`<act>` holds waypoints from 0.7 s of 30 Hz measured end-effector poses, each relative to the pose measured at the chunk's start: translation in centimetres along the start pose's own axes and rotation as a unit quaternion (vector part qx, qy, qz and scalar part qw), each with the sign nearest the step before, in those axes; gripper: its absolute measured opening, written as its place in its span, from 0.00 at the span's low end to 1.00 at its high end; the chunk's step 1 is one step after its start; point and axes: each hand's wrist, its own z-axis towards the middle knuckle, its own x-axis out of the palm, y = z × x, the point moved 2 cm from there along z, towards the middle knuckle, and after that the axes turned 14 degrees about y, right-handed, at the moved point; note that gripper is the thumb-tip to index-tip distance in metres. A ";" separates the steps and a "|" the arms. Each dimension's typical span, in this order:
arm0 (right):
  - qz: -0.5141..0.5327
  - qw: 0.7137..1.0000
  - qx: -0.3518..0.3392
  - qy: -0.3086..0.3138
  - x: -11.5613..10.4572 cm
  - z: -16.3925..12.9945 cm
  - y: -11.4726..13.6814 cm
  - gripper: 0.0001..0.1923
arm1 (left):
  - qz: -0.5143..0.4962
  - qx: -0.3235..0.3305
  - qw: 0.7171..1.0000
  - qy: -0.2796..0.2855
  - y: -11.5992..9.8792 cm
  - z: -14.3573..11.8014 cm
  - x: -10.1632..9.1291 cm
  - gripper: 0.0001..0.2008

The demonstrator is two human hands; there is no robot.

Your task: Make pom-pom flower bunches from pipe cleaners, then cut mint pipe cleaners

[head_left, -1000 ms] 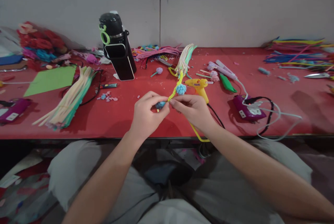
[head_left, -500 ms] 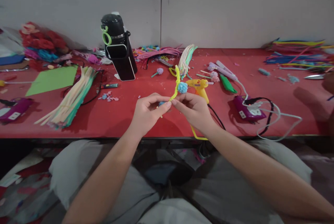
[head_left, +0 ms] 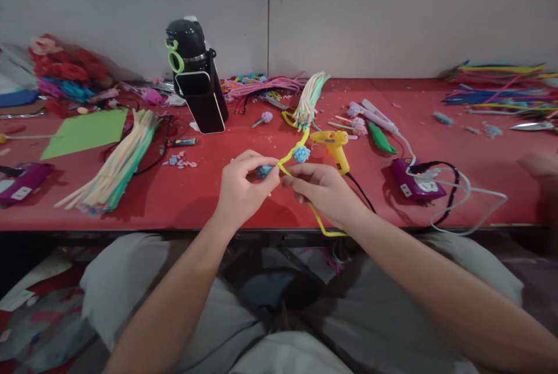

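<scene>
Over the front edge of the red table (head_left: 183, 199), head view, both hands meet at the middle. Left hand (head_left: 239, 188) has fingers curled, thumb and forefinger pinched on a small blue pom-pom (head_left: 263, 172) and the yellow pipe cleaner (head_left: 291, 154) right beside it. Right hand (head_left: 325, 188) fingers closed too, pinching the same yellow pipe cleaner just right of the left fingertips; the stem runs up past a second light-blue pom-pom (head_left: 301, 154) threaded on it, and its loose tail loops down below the right wrist, off the table edge. Yellow glue gun (head_left: 333, 144) lies just behind the right hand, black cord trailing toward the edge. Purple power strip (head_left: 414, 183) with white and black cables sits to the right, well apart. Black water bottle (head_left: 192, 57) stands behind a dark phone (head_left: 204, 103) at back left-centre. Bundle of pale pipe cleaners (head_left: 115, 167) lies left, green paper sheet (head_left: 85, 132) beyond it. More coloured pipe cleaners (head_left: 497, 92) piled at far right. Grey trousers below the table.
</scene>
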 end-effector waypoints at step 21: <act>-0.483 0.873 -0.067 -0.017 0.1 -1.5 1.2 0.11 | -0.062 -0.033 0.995 0.064 0.7 0.3 0.3 0.04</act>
